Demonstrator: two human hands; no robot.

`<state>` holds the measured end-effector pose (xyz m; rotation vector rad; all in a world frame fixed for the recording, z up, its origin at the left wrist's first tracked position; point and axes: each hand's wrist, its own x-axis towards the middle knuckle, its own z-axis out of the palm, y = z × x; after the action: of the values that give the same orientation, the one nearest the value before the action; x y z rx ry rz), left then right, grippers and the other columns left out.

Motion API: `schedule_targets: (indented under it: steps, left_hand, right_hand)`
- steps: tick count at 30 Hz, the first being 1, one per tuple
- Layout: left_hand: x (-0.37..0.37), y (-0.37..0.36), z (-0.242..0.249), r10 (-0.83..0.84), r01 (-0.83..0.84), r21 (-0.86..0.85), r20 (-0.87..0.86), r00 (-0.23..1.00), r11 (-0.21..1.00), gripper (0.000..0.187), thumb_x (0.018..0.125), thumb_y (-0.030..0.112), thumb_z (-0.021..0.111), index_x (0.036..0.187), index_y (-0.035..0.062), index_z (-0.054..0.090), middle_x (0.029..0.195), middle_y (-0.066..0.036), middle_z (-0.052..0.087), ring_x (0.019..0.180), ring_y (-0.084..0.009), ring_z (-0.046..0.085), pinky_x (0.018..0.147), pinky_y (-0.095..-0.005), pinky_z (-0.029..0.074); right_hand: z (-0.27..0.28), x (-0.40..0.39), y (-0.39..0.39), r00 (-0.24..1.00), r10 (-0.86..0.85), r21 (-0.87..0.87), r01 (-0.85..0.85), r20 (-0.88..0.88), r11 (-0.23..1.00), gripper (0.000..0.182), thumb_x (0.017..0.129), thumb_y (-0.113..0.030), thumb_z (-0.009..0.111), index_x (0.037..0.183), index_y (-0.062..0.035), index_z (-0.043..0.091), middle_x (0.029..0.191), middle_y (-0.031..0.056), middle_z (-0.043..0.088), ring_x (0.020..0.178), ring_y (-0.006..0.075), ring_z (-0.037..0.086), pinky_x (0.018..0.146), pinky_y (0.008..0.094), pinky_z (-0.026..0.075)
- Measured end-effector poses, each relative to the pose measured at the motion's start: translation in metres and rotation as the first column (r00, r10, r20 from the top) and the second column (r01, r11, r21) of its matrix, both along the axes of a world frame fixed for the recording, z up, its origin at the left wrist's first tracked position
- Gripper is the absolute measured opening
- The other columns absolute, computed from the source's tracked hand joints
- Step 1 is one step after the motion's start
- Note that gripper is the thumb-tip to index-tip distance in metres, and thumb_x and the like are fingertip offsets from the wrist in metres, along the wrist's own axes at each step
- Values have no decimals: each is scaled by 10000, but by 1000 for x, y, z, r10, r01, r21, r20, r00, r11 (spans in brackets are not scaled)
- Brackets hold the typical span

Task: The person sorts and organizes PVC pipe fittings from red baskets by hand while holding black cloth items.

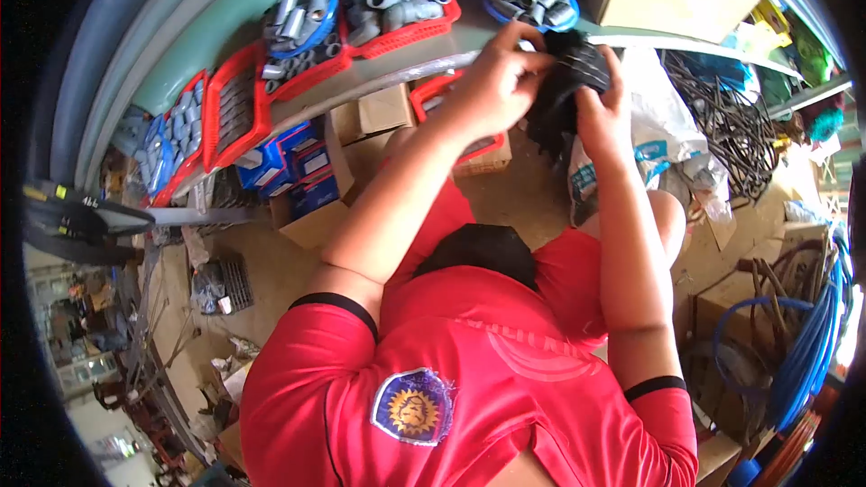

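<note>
In the head view, my left hand is raised ahead of me, its fingers pinched at the upper left side of a soft-looking black bundle. My right hand grips the same bundle from the right, thumb in front and fingers behind. Thin pale lines run across the top of the bundle, and its lower part hangs down loosely. What kind of thing it is I cannot make out. It is held in front of the shelf edge, near a blue basket of grey pipe fittings.
Red baskets of grey pipe fittings line the shelf. Cardboard boxes, some with blue packets, stand below it. To the right are white sacks, a heap of black rods and coiled blue hose.
</note>
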<state>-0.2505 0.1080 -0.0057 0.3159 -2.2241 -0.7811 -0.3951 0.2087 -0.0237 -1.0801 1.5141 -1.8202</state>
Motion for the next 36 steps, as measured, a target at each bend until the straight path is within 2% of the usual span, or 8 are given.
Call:
schedule_targets:
  steps: [2,13,16,17,20,28,34,36]
  left_hand:
    - [-1,15,-2,-21,27,165,-37,999,986,258,776,-122,578,987,-17,683,1177,-133,529,1056,-266,590,882,-328,489]
    - [-23,47,-7,101,-105,-8,-212,972,994,158,748,3,749,901,4,708,1134,-109,578,1006,-265,571,874,-358,473]
    - [-22,38,-22,210,-182,138,-230,950,974,123,795,19,738,912,-2,704,1130,-116,569,1039,-250,576,896,-341,468]
    - [-20,32,-27,225,-103,409,-261,939,907,88,859,55,704,923,-7,700,1128,-126,561,1053,-217,580,886,-311,473]
    - [-10,12,-29,221,-57,554,-233,947,831,166,962,97,599,995,-53,665,1153,-86,499,1014,-152,576,821,-253,482]
    - [10,5,-32,-24,194,592,-283,959,782,212,1020,96,493,1093,-53,625,1141,-59,499,1018,-121,541,874,-259,445]
    - [4,27,-27,-13,140,512,-242,970,848,153,939,28,579,1071,-38,618,1182,-108,507,1106,-192,546,910,-302,470]
    - [-1,36,-31,21,125,488,-283,959,864,157,893,10,625,1045,-31,634,1199,-103,503,1132,-201,536,918,-308,474]
  right_hand:
    - [-14,8,-6,966,-230,-60,238,115,969,479,784,39,530,1262,76,516,1049,126,636,927,161,610,827,289,502]
    - [-17,-3,-13,587,155,-246,78,795,966,390,984,-298,419,1218,-34,583,1123,121,639,988,251,629,845,364,522]
    - [-8,-7,-13,672,205,-200,-86,712,976,378,965,-277,444,1219,-34,582,1117,114,641,980,245,631,839,357,523]
    - [-3,-8,-10,780,208,-166,-135,590,977,429,928,-229,471,1287,-4,539,1131,108,631,989,230,626,870,348,516]
    - [5,-2,-2,968,242,72,-237,-68,969,619,800,16,560,1404,35,425,1214,120,593,1078,168,583,912,298,478]
    - [12,12,-8,878,179,-14,-207,-445,978,443,808,3,614,1244,26,543,1006,95,652,940,144,600,848,292,481]
    - [-8,19,-12,943,-225,-207,176,-247,962,317,844,-25,569,1151,54,564,958,100,662,887,157,605,818,308,490]
    - [-9,7,-10,988,-85,-164,63,-132,984,250,883,-62,539,1099,42,609,948,76,671,860,136,603,782,289,493]
